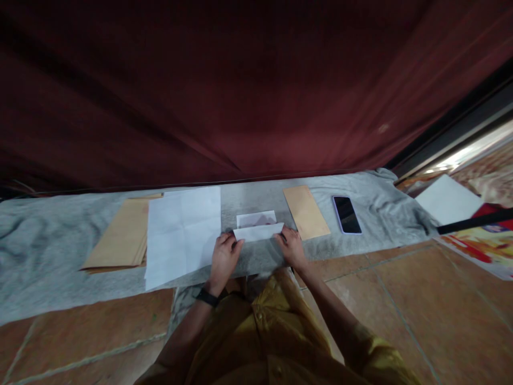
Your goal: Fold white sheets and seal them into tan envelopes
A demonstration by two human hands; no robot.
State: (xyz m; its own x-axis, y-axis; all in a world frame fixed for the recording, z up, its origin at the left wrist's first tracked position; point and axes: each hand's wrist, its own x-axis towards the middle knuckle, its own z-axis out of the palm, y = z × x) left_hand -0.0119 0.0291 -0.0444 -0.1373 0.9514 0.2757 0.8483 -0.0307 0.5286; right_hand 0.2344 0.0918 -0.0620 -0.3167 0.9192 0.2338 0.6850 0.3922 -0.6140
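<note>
A folded sheet of white paper (258, 233) is stretched between my two hands over the grey cloth. My left hand (225, 255) pinches its left end, thumb on the near side. At its right end, my right hand (292, 246) grips the paper in the same way. Part of the sheet (256, 218) shows flat behind the raised fold, with a shadow across it. Just right of my right hand lies a brown envelope (306, 212). Left of my left hand rests a stack of white paper sheets (182, 232), faintly creased.
A pile of brown envelopes (118, 235) lies partly under the white sheets. A phone (347, 215) sits at the right on the grey cloth (48, 246). A dark red curtain (256, 91) hangs behind, and tiled floor (360, 289) shows in front.
</note>
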